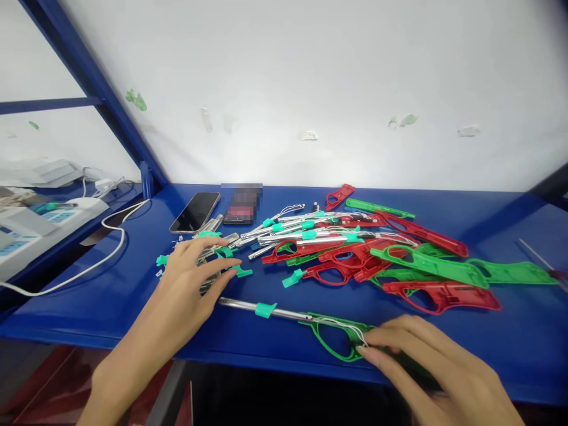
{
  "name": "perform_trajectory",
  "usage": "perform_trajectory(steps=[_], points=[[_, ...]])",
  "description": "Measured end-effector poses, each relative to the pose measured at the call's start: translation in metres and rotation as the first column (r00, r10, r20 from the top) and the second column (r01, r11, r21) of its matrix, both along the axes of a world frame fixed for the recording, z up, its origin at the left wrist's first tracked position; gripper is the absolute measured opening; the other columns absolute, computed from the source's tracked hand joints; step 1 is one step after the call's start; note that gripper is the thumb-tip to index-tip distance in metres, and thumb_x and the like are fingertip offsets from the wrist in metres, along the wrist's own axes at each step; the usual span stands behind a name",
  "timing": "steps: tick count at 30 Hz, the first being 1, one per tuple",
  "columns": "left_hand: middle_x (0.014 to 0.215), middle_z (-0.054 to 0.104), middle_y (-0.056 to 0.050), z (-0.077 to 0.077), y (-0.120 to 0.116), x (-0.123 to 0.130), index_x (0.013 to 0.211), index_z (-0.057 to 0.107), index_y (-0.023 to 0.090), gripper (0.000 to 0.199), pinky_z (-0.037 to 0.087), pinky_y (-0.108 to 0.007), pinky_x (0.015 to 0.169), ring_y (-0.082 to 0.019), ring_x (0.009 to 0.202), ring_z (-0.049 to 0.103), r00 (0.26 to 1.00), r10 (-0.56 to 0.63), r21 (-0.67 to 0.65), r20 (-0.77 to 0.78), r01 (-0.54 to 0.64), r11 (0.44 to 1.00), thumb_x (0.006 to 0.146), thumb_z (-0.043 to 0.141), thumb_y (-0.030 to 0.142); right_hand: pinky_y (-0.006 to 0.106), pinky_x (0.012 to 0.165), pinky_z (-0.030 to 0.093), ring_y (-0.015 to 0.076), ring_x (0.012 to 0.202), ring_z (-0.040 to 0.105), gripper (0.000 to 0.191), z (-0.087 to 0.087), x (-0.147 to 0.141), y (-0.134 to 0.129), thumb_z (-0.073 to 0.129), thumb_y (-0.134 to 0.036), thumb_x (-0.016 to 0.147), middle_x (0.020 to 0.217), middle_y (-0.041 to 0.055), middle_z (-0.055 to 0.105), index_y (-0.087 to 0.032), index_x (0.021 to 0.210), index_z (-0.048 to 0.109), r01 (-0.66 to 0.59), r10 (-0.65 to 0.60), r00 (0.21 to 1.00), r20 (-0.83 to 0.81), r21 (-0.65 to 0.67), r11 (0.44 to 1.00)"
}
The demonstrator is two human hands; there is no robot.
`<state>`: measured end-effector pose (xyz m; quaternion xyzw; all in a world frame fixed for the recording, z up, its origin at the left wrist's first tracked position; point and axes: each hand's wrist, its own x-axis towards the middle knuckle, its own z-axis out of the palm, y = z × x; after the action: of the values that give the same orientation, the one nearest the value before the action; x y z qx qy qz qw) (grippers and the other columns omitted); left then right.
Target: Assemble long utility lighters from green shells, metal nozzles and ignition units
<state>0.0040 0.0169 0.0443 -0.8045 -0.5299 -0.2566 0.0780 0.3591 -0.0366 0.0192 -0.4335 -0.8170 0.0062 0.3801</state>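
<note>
With our right hand (426,361) we pinch white wires (348,326) lying along a green gun-shaped half-shell (338,354) near the blue workbench's (266,343) front edge, silver tube (288,313) at its muzzle. Our left hand (189,275), fingers parted, is beside clear parts (213,224).

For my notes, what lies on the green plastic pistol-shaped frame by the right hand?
Thin white wires and one end of a silver metal tube. The right hand hides much of the green frame and anything there.
</note>
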Motion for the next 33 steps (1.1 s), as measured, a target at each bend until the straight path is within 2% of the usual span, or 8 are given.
perform_trajectory(steps=[8,14,17,20,22,25,29,33], points=[[0.133,0.066,-0.007,-0.005,0.013,-0.001,0.105,0.081,0.033,0.027,0.049,-0.057,0.104,-0.034,0.126,0.06,0.997,-0.073,-0.015,-0.039,0.073,0.997,0.106,0.057,0.044,0.021,0.058,0.058,0.0135,0.063,0.071,0.025,-0.005,-0.003,-0.007,0.058,-0.045,0.108,0.075,-0.0022,0.069,-0.028,0.094,0.071,0.063,-0.066,0.997,-0.036,-0.089,0.994],[0.123,0.073,0.0,-0.003,0.016,0.005,0.098,0.077,0.034,0.021,0.05,-0.047,0.104,-0.028,0.118,0.067,0.995,-0.103,0.044,0.005,0.103,0.994,0.103,0.058,0.042,0.023,0.058,0.055,0.0136,0.062,0.068,0.024,-0.005,-0.007,-0.008,0.055,-0.041,0.109,0.076,-0.0028,0.068,-0.028,0.093,0.068,0.091,-0.096,0.995,-0.027,-0.131,0.987],[0.116,0.078,0.002,0.004,0.008,0.008,0.098,0.071,0.031,0.018,0.053,-0.041,0.099,-0.025,0.11,0.072,0.997,-0.025,0.084,0.073,0.019,0.996,0.102,0.058,0.043,0.024,0.058,0.055,0.0136,0.062,0.068,0.023,-0.005,-0.007,-0.008,0.054,-0.039,0.11,0.077,-0.0032,0.067,-0.028,0.094,0.066,0.094,-0.098,0.995,-0.021,-0.157,0.983],[0.103,0.079,0.005,0.012,-0.007,0.019,0.1,0.068,0.028,0.019,0.057,-0.03,0.076,-0.018,0.088,0.076,0.982,0.087,0.081,0.165,-0.101,0.991,0.101,0.059,0.046,0.025,0.06,0.054,0.014,0.065,0.069,0.022,-0.005,-0.006,-0.008,0.054,-0.039,0.11,0.079,-0.0032,0.069,-0.029,0.096,0.066,0.089,-0.093,0.995,-0.019,-0.16,0.983],[0.093,0.076,0.007,0.015,-0.018,0.033,0.102,0.068,0.028,0.018,0.057,-0.024,0.07,-0.014,0.08,0.074,0.93,0.153,0.058,0.333,-0.183,0.981,0.103,0.056,0.042,0.025,0.062,0.055,0.0143,0.068,0.071,0.021,-0.005,-0.006,-0.008,0.054,-0.039,0.11,0.081,-0.003,0.07,-0.029,0.097,0.066,0.081,-0.085,0.996,-0.02,-0.156,0.984],[0.09,0.075,0.007,0.015,-0.03,0.059,0.105,0.067,0.028,0.013,0.06,-0.017,0.067,-0.01,0.074,0.074,0.847,0.017,0.024,0.531,-0.035,0.999,0.096,0.07,0.037,0.024,0.063,0.054,0.0137,0.068,0.071,0.022,-0.006,-0.006,-0.008,0.054,-0.04,0.11,0.081,-0.0033,0.07,-0.028,0.096,0.066,0.085,-0.09,0.996,-0.024,-0.155,0.984],[0.092,0.076,0.008,0.006,-0.036,0.087,0.101,0.075,0.033,0.012,0.06,-0.012,0.072,-0.007,0.08,0.075,0.859,-0.119,-0.061,0.498,0.171,0.983,0.103,0.063,0.03,0.023,0.067,0.055,0.0128,0.07,0.071,0.02,-0.006,-0.006,-0.008,0.056,-0.039,0.11,0.082,-0.0036,0.07,-0.028,0.098,0.067,0.075,-0.08,0.996,-0.032,-0.132,0.988],[0.11,0.072,0.005,-0.003,-0.039,0.098,0.124,0.073,0.036,0.025,0.06,-0.012,0.075,-0.004,0.076,0.071,0.842,-0.16,-0.133,0.515,0.263,0.956,0.1,0.069,0.03,0.023,0.065,0.053,0.0123,0.068,0.07,0.021,-0.006,-0.007,-0.007,0.055,-0.038,0.11,0.08,-0.0041,0.07,-0.027,0.096,0.066,0.081,-0.088,0.995,-0.051,-0.12,0.989]])
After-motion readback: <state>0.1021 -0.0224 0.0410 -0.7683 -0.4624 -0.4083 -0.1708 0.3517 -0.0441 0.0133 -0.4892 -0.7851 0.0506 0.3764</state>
